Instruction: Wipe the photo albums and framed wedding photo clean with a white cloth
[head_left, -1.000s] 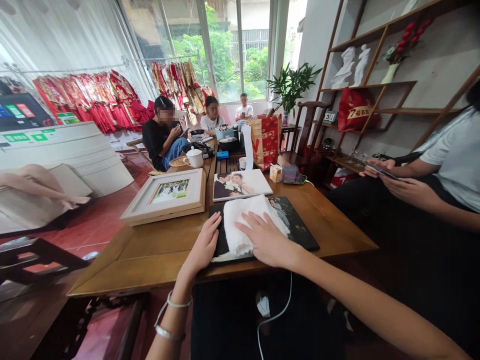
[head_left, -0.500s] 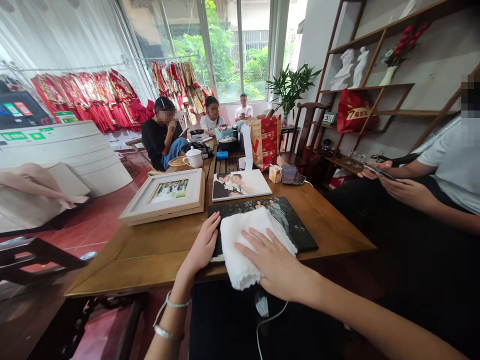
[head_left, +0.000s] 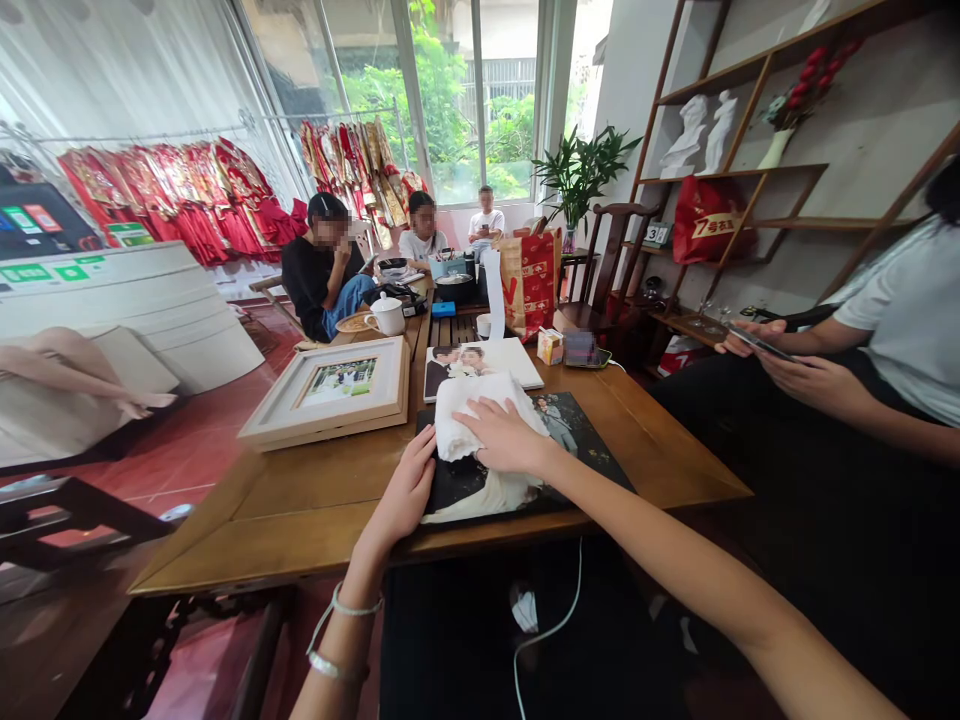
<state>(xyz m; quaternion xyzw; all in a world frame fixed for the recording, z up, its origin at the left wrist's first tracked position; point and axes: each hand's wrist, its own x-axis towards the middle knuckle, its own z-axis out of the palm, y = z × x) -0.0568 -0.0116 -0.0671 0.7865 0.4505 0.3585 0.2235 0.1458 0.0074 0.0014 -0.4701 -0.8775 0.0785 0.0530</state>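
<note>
A dark photo panel (head_left: pixel 592 455) showing a couple lies on the wooden table (head_left: pixel 300 500) in front of me. My right hand (head_left: pixel 506 437) presses flat, fingers spread, on a folded white cloth (head_left: pixel 469 400) resting on the panel's far end. My left hand (head_left: pixel 405 490) lies against the panel's left edge, fingers stretched along it. A second, lighter photo panel (head_left: pixel 510 360) lies just beyond the cloth.
A framed photo in a wooden frame (head_left: pixel 330 390) sits to the left. Further along the table stand a white teapot (head_left: pixel 388 314), a red bag (head_left: pixel 531 280) and a small box (head_left: pixel 551 346). A person with a phone (head_left: pixel 757 340) sits on my right; other people sit at the far end.
My right hand has pushed the white cloth away from me, from the panel's near edge to its far end, baring the near part of the picture. The left hand has stayed put.
</note>
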